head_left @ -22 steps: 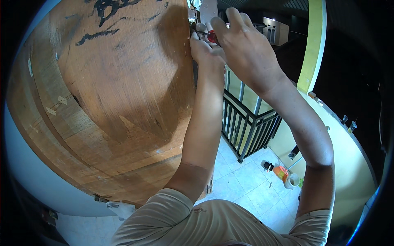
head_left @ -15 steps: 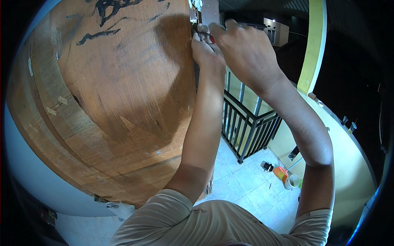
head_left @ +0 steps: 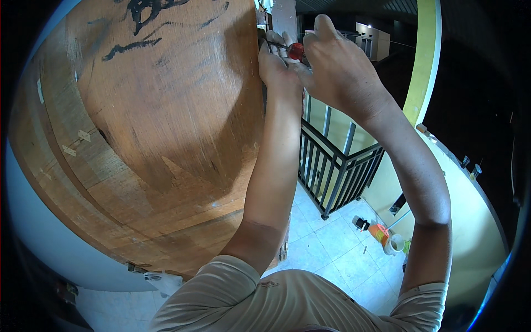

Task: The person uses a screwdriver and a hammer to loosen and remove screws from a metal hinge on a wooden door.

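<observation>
High up at the edge of a brown wooden door [head_left: 182, 110], my right hand [head_left: 345, 74] grips a screwdriver [head_left: 296, 51]. Its red handle end shows beside the fingers, and a thin dark shaft runs left toward the door edge. My left hand [head_left: 276, 67] is curled at that same edge, thumb on the door side and fingertips beyond the shaft. What those fingers hold is mostly hidden. Just above them, a metal fitting [head_left: 267, 23] shows in the door edge.
Below and behind the hands stands a black metal railing [head_left: 326, 169]. A yellow post [head_left: 420, 61] rises at the right from a pale low wall [head_left: 464, 221] with small items on top. On the tiled floor [head_left: 326, 243] lie an orange packet [head_left: 379, 233] and a pale cup [head_left: 394, 244].
My right hand has shifted slightly right and turned, its index finger raised, so more of the red handle shows. My left hand stays at the door edge.
</observation>
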The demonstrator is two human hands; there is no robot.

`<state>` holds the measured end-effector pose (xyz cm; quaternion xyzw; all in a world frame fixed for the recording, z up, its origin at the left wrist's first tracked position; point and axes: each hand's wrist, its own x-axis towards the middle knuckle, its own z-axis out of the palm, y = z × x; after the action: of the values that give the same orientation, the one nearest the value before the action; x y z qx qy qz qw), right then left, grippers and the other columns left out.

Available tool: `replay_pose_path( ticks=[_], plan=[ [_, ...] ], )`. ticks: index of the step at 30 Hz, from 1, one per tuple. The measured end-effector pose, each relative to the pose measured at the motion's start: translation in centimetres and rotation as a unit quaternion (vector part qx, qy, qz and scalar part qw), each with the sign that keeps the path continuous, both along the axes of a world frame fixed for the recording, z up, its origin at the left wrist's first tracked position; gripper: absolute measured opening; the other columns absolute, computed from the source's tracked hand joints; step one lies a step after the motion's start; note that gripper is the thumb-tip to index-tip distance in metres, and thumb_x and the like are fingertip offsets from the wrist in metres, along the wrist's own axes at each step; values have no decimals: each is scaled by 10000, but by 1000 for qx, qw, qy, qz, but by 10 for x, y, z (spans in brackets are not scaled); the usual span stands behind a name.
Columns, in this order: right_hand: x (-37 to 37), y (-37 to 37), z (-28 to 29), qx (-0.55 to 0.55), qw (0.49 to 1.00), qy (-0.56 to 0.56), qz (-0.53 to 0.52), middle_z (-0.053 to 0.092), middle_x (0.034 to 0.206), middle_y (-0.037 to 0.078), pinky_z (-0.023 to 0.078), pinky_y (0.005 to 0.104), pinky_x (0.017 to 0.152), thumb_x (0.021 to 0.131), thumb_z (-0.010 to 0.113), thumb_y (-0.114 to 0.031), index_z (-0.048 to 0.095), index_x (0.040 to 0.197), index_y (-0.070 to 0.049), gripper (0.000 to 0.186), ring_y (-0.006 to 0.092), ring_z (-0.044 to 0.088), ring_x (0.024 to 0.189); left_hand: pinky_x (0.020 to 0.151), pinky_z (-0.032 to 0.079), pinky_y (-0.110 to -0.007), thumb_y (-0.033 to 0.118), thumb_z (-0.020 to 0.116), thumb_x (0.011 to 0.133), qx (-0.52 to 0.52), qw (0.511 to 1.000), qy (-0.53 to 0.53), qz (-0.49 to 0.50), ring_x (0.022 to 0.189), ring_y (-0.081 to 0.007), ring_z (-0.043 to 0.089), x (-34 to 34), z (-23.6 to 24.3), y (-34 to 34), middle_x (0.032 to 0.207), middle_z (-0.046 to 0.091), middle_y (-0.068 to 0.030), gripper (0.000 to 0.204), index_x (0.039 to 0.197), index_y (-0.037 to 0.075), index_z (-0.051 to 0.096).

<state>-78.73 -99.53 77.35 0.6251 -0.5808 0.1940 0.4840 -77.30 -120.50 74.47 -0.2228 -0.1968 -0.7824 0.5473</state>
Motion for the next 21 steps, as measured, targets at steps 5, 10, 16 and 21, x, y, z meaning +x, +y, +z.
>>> replay_pose_path(
  ticks=[5,10,16,21],
  plan=[
    [-9,0,-1,12,996,-47,69,679,1011,260,570,432,942,879,639,-169,690,1030,86,300,367,712,1011,821,560,-339,200,461,1080,47,999,14,3,861,-165,600,3,4,12,918,628,-17,234,947,85,617],
    [-15,-11,9,44,976,-197,83,695,1067,255,539,466,978,867,660,-261,676,1046,95,399,375,699,1043,866,548,-339,189,461,1082,73,997,12,-2,870,-179,606,3,4,19,930,638,-20,225,993,75,634],
    [-12,-1,11,-41,993,-71,80,702,1130,181,551,430,947,834,757,-244,719,1024,11,320,323,689,1072,919,525,-355,208,410,1087,35,999,2,-1,928,-197,603,2,4,15,1009,634,-34,239,1037,80,605],
    [1,1,4,-91,952,283,-67,626,1154,74,561,331,912,873,743,-173,712,1110,-91,253,184,599,1205,912,537,-355,202,400,1073,38,999,20,-22,938,-194,616,-1,5,14,1043,634,-38,229,1054,92,600]
  ],
)
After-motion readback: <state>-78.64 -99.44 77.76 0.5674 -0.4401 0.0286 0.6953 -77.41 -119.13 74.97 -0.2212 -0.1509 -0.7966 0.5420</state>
